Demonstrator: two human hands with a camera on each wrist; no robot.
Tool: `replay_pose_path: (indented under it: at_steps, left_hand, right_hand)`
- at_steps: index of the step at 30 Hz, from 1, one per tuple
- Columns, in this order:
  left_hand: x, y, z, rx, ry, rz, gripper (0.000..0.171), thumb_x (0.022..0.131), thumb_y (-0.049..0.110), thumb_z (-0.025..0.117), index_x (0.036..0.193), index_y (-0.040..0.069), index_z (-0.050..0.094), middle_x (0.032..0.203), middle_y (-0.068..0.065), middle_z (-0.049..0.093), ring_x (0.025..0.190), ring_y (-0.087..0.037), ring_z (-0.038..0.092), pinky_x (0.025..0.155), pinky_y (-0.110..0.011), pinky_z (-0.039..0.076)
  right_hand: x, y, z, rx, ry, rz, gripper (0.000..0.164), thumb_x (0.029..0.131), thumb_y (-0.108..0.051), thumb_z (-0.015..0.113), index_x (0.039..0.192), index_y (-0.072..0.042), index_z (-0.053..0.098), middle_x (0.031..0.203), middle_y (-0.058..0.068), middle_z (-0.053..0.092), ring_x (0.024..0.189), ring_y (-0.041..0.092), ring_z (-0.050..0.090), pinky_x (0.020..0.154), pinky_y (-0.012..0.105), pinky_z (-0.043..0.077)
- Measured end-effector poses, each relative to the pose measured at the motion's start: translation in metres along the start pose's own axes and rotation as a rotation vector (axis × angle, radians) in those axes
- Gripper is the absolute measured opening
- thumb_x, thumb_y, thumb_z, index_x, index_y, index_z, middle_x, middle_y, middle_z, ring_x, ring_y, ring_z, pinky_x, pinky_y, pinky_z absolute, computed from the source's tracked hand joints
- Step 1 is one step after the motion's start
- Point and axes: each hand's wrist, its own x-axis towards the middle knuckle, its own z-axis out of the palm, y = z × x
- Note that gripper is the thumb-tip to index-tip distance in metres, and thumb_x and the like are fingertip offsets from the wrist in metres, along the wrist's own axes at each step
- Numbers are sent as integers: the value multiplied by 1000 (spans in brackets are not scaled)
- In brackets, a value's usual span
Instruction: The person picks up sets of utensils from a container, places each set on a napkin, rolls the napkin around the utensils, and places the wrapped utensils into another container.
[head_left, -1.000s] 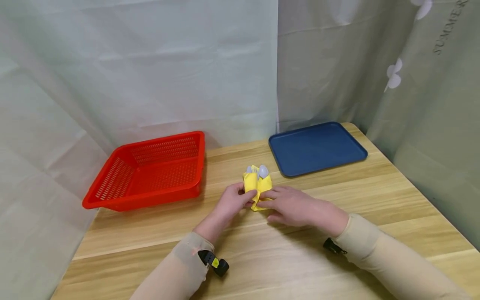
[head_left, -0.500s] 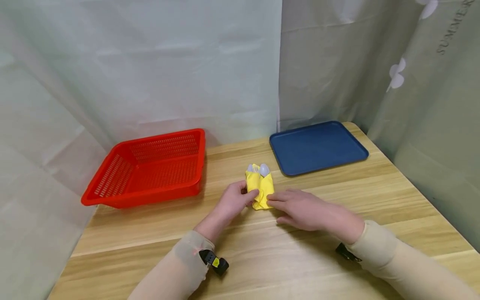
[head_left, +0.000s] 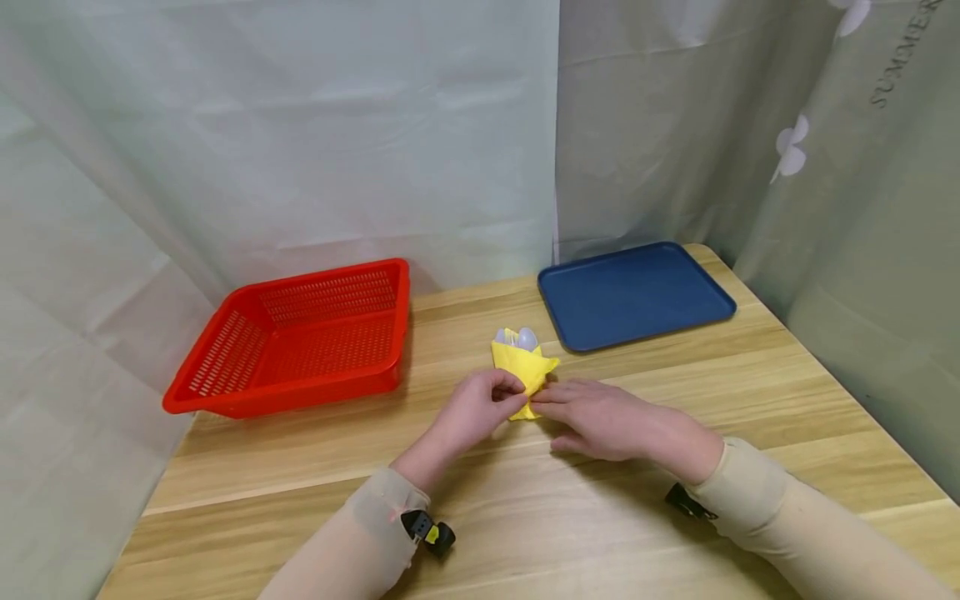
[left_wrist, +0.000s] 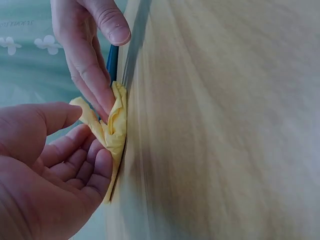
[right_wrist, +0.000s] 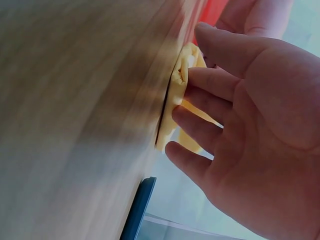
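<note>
A yellow napkin (head_left: 517,363) lies folded around pale plastic cutlery near the middle of the table. A spoon (head_left: 527,338) and a fork (head_left: 512,337) show at its far end; their lower parts are covered. My left hand (head_left: 480,408) pinches the napkin's left layer, which is drawn across the front with a corner standing up at the right. In the left wrist view the napkin (left_wrist: 116,131) rises between both hands. My right hand (head_left: 600,419) lies at its right side, and its extended fingers (right_wrist: 200,125) touch the napkin in the right wrist view.
A red perforated basket (head_left: 300,388) stands at the left of the wooden table (head_left: 510,517). At the back right is a flat blue tray (head_left: 637,296). Pale curtains (head_left: 337,142) hang behind the table and at both sides.
The left hand has moved slightly right, carrying the napkin's left layer across toward the right hand. The right hand first shifted right off the napkin's middle, then stayed by its right edge.
</note>
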Motion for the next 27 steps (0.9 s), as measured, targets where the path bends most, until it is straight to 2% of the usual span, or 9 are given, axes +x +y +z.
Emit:
replay_pose_path:
  at_steps: [5,9,10,13,15,17,20,23,27]
  left_hand:
    - [-4,-3,1,77,-23,82,18,103,14,79,120,6,80,110,-2,77,99,-17,70,94,-38,61]
    - [-11,-4,2,182,-15,189,22,101,9,80,123,5,80,119,-7,78,110,-23,70,103,-45,58]
    - [-12,-4,2,210,-12,217,23,101,8,80,124,5,80,122,-9,77,113,-25,70,104,-46,57]
    - [-16,-3,3,292,-8,279,28,100,8,80,128,4,79,129,-11,76,122,-29,69,109,-48,55]
    - [-18,-2,3,352,-11,301,31,101,9,81,131,3,78,133,-12,76,126,-30,67,111,-48,54]
    - [-20,-1,4,410,-21,311,33,101,12,81,133,4,78,136,-11,75,128,-31,66,112,-47,53]
    - [-22,-2,6,481,-32,337,33,102,15,81,134,6,78,137,-8,76,125,-30,66,109,-44,54]
    - [-25,-3,8,525,-34,364,31,103,17,81,133,9,79,132,-3,78,116,-27,65,102,-41,56]
    - [-27,-3,10,579,-27,409,30,103,18,80,132,11,78,127,0,79,108,-25,62,94,-37,56]
  right_hand:
    - [-3,-1,-4,10,-33,10,61,107,-31,75,160,-5,57,164,12,56,154,36,48,125,54,39]
    - [-11,-1,-8,15,-19,20,59,107,-30,76,158,-6,59,163,12,57,153,35,50,122,54,43]
    - [-13,-1,-9,8,7,18,56,106,-30,78,155,-6,62,159,12,60,149,34,54,120,54,45]
    - [-18,1,-15,-48,134,14,36,100,-24,84,132,-9,77,131,5,75,120,27,71,102,47,59]
    - [-17,2,-19,-100,224,29,25,96,-21,89,117,-11,80,113,1,76,101,22,72,89,42,62]
    - [-13,5,-22,-156,281,40,22,93,-17,92,110,-12,79,105,-1,73,93,20,69,84,39,61]
    - [-3,7,-20,-209,279,48,35,92,-16,92,124,-9,79,121,6,75,112,27,70,97,44,60]
    - [6,9,-14,-238,226,26,48,95,-16,90,140,-9,74,139,10,71,132,33,64,112,51,53]
    - [15,8,-7,-301,164,3,47,99,-17,86,144,-14,74,147,7,69,141,34,59,119,53,47]
